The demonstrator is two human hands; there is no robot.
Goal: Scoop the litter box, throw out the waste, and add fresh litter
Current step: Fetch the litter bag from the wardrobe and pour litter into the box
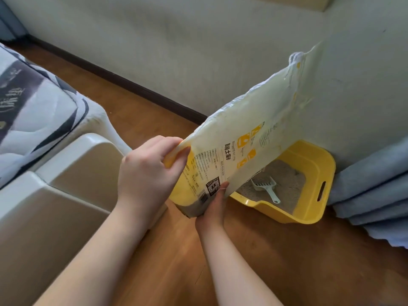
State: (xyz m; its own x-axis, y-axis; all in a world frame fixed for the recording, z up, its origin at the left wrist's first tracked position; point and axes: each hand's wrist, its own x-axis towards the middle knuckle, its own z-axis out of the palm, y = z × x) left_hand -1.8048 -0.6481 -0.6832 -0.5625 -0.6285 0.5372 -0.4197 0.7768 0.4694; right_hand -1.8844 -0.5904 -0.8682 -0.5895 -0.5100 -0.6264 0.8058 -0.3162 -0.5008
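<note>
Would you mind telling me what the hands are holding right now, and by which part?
Both hold the litter bag: the left hand grips its yellow bottom edge, the right hand supports its lower corner from beneath.

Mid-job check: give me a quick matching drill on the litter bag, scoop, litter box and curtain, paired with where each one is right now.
Things:
1. litter bag
2. scoop
3. litter box
4. curtain

Places:
A. hanging right of the box
B. lying on the litter
C. on the floor by the wall
D. held in both hands

Pairs: 1-D, 2-B, 3-C, 4-A. The left hand and right hand both grip the bag.
</note>
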